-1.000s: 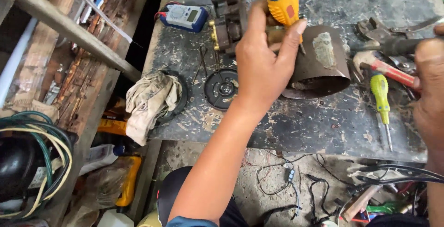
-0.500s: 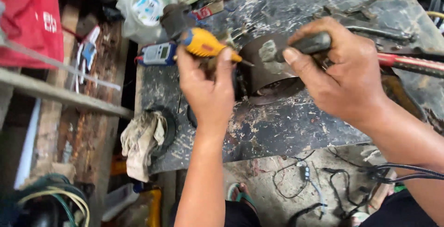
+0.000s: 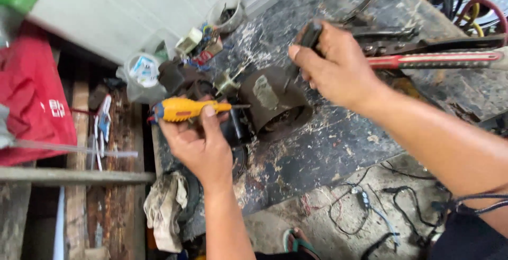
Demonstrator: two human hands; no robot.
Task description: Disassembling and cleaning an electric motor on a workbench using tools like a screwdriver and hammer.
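Observation:
My left hand (image 3: pixel 198 141) grips a yellow-handled screwdriver (image 3: pixel 186 109) that lies level, its thin shaft pointing right toward a dark cylindrical motor housing (image 3: pixel 275 98) on the worn bench (image 3: pixel 338 143). My right hand (image 3: pixel 336 69) is closed around a black-handled tool (image 3: pixel 311 33), held just above and to the right of the housing. The tip of that tool reaches down toward the housing's top. A black motor part (image 3: pixel 233 127) sits against the housing's left side, partly hidden by my left hand.
A red-handled wrench (image 3: pixel 439 59) and dark pliers (image 3: pixel 402 40) lie at the right. Small parts, a plastic cup (image 3: pixel 142 72) and a jar (image 3: pixel 226 14) crowd the bench's far left. A dirty rag (image 3: pixel 164 207) hangs off the near edge. Loose wires (image 3: pixel 370 207) lie on the floor.
The view has swung and tilted. My left hand with the screwdriver has dropped lower left of the housing; my right hand has lifted to the housing's upper right.

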